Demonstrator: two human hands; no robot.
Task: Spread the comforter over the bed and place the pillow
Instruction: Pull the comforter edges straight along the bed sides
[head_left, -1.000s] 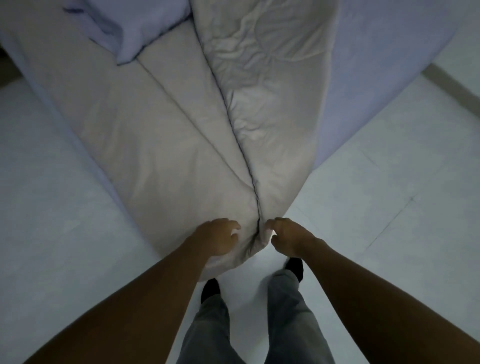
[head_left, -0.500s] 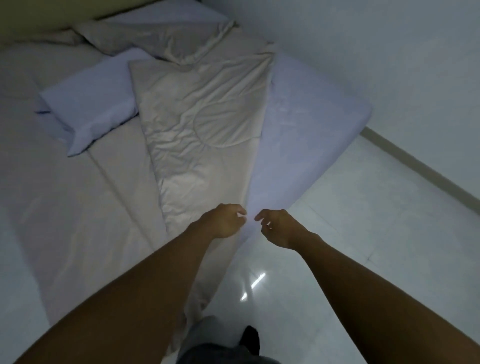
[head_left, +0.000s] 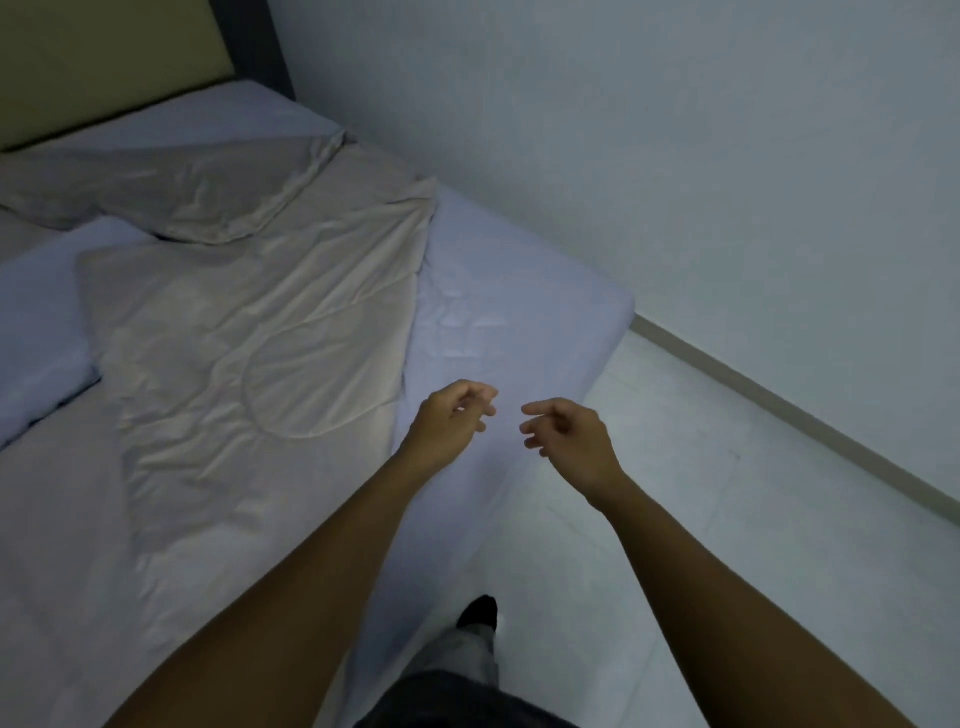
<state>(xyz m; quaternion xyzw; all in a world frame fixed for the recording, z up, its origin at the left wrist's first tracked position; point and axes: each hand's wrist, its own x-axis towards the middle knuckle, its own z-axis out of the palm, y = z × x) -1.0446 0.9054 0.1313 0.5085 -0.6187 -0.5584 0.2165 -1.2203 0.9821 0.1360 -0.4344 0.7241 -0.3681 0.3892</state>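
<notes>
Here, left hand (head_left: 451, 415) and right hand (head_left: 563, 434) half-curled, empty, above bare bed (head_left: 519, 312). Folded comforter (head_left: 260, 338) likely to bunch if tugged one-sided.

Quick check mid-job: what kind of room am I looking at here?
Most likely a bedroom, perhaps a hotel or guest room. A bed with a padded headboard sits in the corner, a beige comforter lies partly folded over it, and the floor is pale tile.

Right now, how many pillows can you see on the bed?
1 for certain: a pale blue pillow at the left edge, partly under the folded comforter. More could be hidden beneath the comforter or outside the frame.
</notes>
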